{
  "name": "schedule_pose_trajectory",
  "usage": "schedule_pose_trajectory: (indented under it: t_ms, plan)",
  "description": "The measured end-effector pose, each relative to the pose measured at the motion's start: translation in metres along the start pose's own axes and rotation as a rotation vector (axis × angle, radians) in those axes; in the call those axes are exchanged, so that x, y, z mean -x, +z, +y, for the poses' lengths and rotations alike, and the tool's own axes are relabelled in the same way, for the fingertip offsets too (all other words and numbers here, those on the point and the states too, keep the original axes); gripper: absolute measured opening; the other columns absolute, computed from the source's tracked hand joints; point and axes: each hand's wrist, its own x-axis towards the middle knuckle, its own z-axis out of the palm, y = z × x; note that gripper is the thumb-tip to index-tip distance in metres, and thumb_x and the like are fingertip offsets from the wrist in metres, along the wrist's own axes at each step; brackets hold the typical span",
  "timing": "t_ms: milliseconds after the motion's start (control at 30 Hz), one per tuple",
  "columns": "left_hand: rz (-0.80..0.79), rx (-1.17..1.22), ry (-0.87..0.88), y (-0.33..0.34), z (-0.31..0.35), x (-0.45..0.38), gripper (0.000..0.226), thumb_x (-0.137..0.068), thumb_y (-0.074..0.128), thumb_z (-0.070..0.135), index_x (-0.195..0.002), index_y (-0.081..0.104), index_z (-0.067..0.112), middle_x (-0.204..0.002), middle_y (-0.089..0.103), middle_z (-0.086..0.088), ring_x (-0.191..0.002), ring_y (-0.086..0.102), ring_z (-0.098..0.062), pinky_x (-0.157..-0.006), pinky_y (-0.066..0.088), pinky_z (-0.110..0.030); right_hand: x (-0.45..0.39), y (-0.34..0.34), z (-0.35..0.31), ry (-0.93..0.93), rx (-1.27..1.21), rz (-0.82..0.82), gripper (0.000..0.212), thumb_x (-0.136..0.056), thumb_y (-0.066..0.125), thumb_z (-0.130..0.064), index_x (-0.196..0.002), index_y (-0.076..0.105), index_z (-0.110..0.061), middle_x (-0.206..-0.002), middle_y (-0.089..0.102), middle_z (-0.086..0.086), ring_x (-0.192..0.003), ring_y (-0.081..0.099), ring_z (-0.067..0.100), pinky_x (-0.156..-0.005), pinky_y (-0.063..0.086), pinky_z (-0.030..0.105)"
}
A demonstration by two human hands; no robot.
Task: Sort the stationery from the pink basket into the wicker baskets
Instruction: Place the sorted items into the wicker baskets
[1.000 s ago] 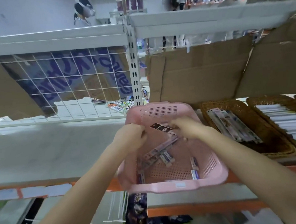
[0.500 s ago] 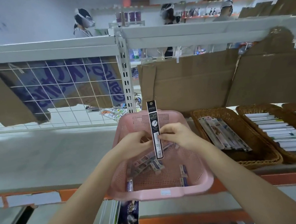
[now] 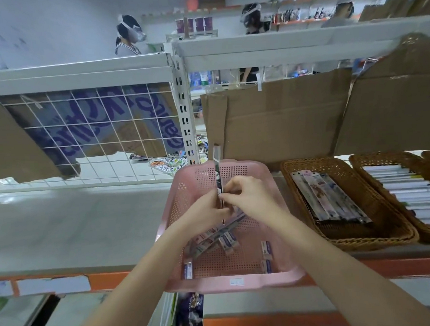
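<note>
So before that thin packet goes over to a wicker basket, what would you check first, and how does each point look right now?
1. Packet held: ok. The left hand and right hand both pinch its lower part.
2. Packet free of the pink basket: ok, it stands upright above the loose items.
3. Packet type readable: cannot tell, it is edge-on and blurred.
4. Near wicker basket has room: ok, long packets lie flat and bare wicker shows beside them.
5. Far wicker basket matches better: cannot tell, only pale stacked packs show.
6. Path to the right: ok, nothing stands between the baskets.
</note>
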Motion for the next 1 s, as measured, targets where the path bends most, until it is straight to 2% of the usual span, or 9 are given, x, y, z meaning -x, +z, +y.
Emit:
schedule_pose_trajectory:
  t_ms: [100,200,300,400,600,667,767,900,1000]
  plan:
    - [0.07,0.242,-0.045,0.005,0.0,-0.003,0.033,-0.087,0.058,0.007,-0.104,0.053,0.035,-0.104,0.064,0.004,-0.095,0.059,-0.007,-0.086,0.048,-0.024,-0.001,0.001,-0.006,-0.035,-0.006,0.0,0.008,-0.084,0.069,-0.028,-0.091,0.07,-0.025,-0.086,0.067,-0.014,-0.081,0.058,-0.004,-0.062,0.04,0.001]
    - [0.119,0.356,-0.119,0.005,-0.004,-0.005,0.026,-0.092,0.056,0.009,-0.115,0.055,0.019,-0.093,0.063,0.003,-0.081,0.058,-0.007,-0.077,0.049,-0.022,0.0,-0.003,-0.011,-0.081,-0.044,-0.062,0.014,-0.087,0.067,-0.025,-0.1,0.072,-0.022,-0.096,0.071,-0.009,-0.092,0.062,0.003,-0.081,0.048,0.016]
    - [0.171,0.329,-0.208,0.003,-0.008,-0.005,0.005,-0.091,0.06,0.025,-0.096,0.058,0.023,-0.069,0.057,0.009,-0.059,0.05,-0.004,-0.055,0.043,-0.016,-0.002,-0.012,-0.007,-0.105,-0.064,-0.047,0.012,-0.088,0.064,-0.023,-0.099,0.071,-0.022,-0.089,0.068,-0.013,-0.083,0.06,-0.004,-0.069,0.051,0.011]
    - [0.248,0.465,-0.313,-0.002,-0.01,-0.005,0.019,-0.088,0.06,0.03,-0.074,0.052,0.02,-0.052,0.046,0.008,-0.054,0.042,-0.013,-0.057,0.034,-0.028,-0.011,-0.019,0.01,-0.106,0.048,-0.018,0.014,-0.09,0.062,-0.02,-0.102,0.069,-0.02,-0.087,0.061,-0.017,-0.074,0.053,-0.011,-0.055,0.041,-0.001]
    - [0.326,0.684,-0.324,-0.012,-0.007,-0.002,0.053,-0.094,0.056,0.027,-0.042,0.049,0.022,-0.045,0.027,0.011,-0.04,0.022,-0.008,-0.043,0.02,-0.022,-0.036,0.007,0.041,-0.076,0.622,-0.49,0.028,-0.094,0.055,-0.013,-0.121,0.062,-0.012,-0.118,0.062,0.004,-0.1,0.061,0.019,-0.087,0.049,0.027]
    - [0.303,0.713,-0.301,-0.012,-0.006,-0.001,0.058,-0.095,0.054,0.024,-0.038,0.045,0.022,-0.043,0.026,0.011,-0.037,0.021,-0.007,-0.038,0.02,-0.019,-0.044,0.015,0.044,-0.115,0.731,-0.585,0.023,-0.094,0.052,-0.009,-0.113,0.064,-0.013,-0.106,0.061,0.003,-0.091,0.06,0.021,-0.081,0.051,0.032]
    - [0.275,0.713,-0.28,-0.01,-0.005,0.001,0.054,-0.096,0.052,0.02,-0.044,0.04,0.023,-0.043,0.025,0.01,-0.035,0.021,-0.007,-0.036,0.02,-0.018,-0.052,0.023,0.044,-0.188,0.841,-0.651,0.027,-0.092,0.05,-0.009,-0.069,0.05,-0.023,-0.071,0.046,-0.008,-0.067,0.051,0.015,-0.06,0.039,0.027]
    - [0.231,0.682,-0.247,-0.007,-0.003,0.004,0.062,-0.098,0.048,0.018,-0.036,0.053,0.019,-0.045,0.023,0.009,-0.036,0.019,-0.006,-0.038,0.018,-0.018,-0.057,0.031,0.047,-0.185,0.807,-0.696,0.015,-0.092,0.053,-0.013,-0.103,0.063,-0.012,-0.078,0.051,-0.008,-0.069,0.051,0.01,-0.055,0.034,0.02]
    - [0.241,0.68,-0.26,-0.009,-0.002,0.007,0.061,-0.097,0.05,0.019,-0.036,0.047,0.022,-0.047,0.023,0.008,-0.039,0.019,-0.008,-0.04,0.018,-0.019,-0.058,0.03,0.046,-0.162,0.765,-0.718,0.014,-0.091,0.056,-0.014,-0.101,0.065,-0.011,-0.093,0.063,0.003,-0.079,0.059,0.018,-0.064,0.044,0.025]
